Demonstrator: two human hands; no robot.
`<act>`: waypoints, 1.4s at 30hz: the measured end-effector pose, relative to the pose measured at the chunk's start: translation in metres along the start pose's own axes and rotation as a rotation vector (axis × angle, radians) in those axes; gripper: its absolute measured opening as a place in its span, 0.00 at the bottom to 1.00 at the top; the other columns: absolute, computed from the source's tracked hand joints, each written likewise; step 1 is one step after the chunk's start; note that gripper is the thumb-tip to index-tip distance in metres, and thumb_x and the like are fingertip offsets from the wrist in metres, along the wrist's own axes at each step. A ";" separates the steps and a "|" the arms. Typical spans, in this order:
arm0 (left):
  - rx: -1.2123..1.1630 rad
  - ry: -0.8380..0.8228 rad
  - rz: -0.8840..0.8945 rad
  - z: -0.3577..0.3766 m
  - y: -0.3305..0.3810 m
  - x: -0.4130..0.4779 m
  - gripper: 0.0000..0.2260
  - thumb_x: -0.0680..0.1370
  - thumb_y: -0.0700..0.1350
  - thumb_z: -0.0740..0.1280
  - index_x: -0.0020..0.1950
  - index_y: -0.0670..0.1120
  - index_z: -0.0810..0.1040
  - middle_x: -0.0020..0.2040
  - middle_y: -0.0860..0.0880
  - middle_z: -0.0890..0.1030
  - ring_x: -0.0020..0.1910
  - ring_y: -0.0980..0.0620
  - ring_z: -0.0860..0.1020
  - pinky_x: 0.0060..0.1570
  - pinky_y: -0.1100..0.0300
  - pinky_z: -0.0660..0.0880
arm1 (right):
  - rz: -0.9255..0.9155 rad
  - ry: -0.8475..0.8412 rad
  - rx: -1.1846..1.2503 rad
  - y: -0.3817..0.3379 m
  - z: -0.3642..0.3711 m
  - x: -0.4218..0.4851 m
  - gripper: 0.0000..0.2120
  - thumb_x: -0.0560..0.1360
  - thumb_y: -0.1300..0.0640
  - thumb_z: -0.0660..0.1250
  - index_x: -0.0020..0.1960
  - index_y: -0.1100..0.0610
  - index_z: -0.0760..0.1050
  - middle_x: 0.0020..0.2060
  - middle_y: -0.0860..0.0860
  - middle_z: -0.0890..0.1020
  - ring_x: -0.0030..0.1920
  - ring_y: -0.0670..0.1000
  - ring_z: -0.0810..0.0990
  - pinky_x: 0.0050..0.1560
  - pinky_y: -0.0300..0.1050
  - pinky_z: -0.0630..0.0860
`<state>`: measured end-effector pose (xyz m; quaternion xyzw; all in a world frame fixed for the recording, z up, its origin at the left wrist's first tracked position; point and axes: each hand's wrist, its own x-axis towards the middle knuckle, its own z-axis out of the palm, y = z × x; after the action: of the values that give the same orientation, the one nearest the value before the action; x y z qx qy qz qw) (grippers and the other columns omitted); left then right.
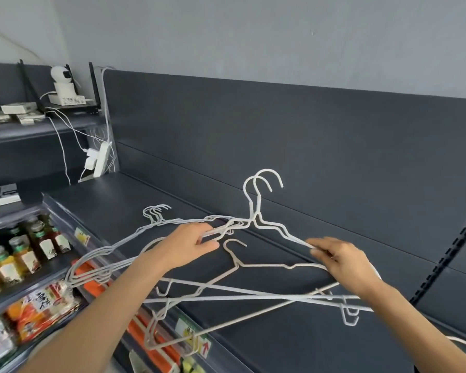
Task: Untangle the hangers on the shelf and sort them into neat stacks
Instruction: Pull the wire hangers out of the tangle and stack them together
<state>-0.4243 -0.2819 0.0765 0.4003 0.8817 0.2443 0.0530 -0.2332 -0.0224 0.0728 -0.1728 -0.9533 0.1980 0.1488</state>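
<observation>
White wire: tangled hangers (pixel 226 289) held just above the dark shelf (pixel 293 340), bottom bars crossing one another over its front edge.
Left hand (pixel 191 243): fingers closed on a bundle of hanger shoulders near the shelf's middle; its grip is clamped on those wires.
Right hand (pixel 342 262): fingertips pinched together on the sloping shoulder wire of the upright pair (pixel 258 200), whose two hooks stand side by side against the shelf's back panel (pixel 307 135).
Loose hanger (pixel 253 265): between the two hands, hook pointing up, its shoulder running right under the right hand.
Far bundle (pixel 156 214): several hooks nested together toward the shelf's left end, their shoulders running down and left past the front edge.
Shelf: dark grey, bare apart from the hangers; price tags (pixel 194 337) clipped along its front edge.
Lower left: bottles (pixel 24 251) and packaged snacks (pixel 43 310) on the rack below.
Upper left: small white camera (pixel 61 76) on a white box, cables hanging to a power strip (pixel 100 160) at the shelf's left end.
</observation>
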 end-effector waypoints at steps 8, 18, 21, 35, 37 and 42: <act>-0.040 0.115 -0.038 -0.008 -0.024 0.004 0.12 0.79 0.46 0.60 0.43 0.40 0.78 0.41 0.44 0.81 0.43 0.46 0.78 0.49 0.50 0.73 | 0.209 -0.234 0.308 0.024 -0.011 0.027 0.11 0.76 0.55 0.63 0.47 0.62 0.80 0.31 0.51 0.75 0.32 0.47 0.69 0.38 0.36 0.67; -0.021 0.163 -0.153 -0.032 -0.044 -0.021 0.11 0.78 0.45 0.63 0.37 0.56 0.79 0.40 0.44 0.82 0.42 0.44 0.79 0.48 0.52 0.73 | 0.199 0.015 0.174 0.062 -0.031 0.048 0.10 0.73 0.65 0.66 0.51 0.58 0.81 0.39 0.51 0.81 0.42 0.51 0.77 0.49 0.38 0.67; 0.023 0.140 -0.243 -0.049 -0.064 -0.046 0.12 0.78 0.44 0.64 0.38 0.59 0.77 0.41 0.45 0.83 0.45 0.43 0.79 0.49 0.52 0.73 | 0.197 0.079 0.157 0.064 -0.034 0.050 0.09 0.73 0.65 0.66 0.51 0.58 0.82 0.44 0.54 0.84 0.47 0.54 0.80 0.52 0.39 0.71; -0.008 0.271 -0.209 0.007 -0.005 -0.011 0.09 0.78 0.41 0.62 0.49 0.40 0.81 0.37 0.52 0.73 0.43 0.51 0.71 0.43 0.66 0.61 | -0.030 -0.385 0.370 -0.014 0.006 0.063 0.08 0.74 0.48 0.66 0.40 0.50 0.79 0.29 0.40 0.77 0.33 0.39 0.75 0.42 0.36 0.70; 0.003 0.277 -0.230 0.011 -0.010 -0.011 0.10 0.78 0.42 0.62 0.50 0.40 0.81 0.41 0.49 0.76 0.47 0.48 0.74 0.47 0.64 0.63 | -0.077 -0.421 0.317 -0.018 0.013 0.066 0.08 0.70 0.47 0.70 0.39 0.51 0.79 0.33 0.44 0.80 0.38 0.43 0.77 0.46 0.41 0.72; 0.031 0.292 -0.315 0.004 -0.024 -0.013 0.10 0.78 0.42 0.59 0.47 0.42 0.79 0.46 0.43 0.82 0.48 0.44 0.77 0.48 0.56 0.71 | -0.072 -0.290 0.205 -0.031 0.034 0.084 0.07 0.74 0.58 0.66 0.39 0.49 0.78 0.32 0.45 0.79 0.38 0.48 0.75 0.48 0.45 0.72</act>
<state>-0.4309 -0.3032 0.0603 0.2189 0.9353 0.2747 -0.0438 -0.3290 -0.0281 0.0741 -0.0919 -0.9451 0.3117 0.0338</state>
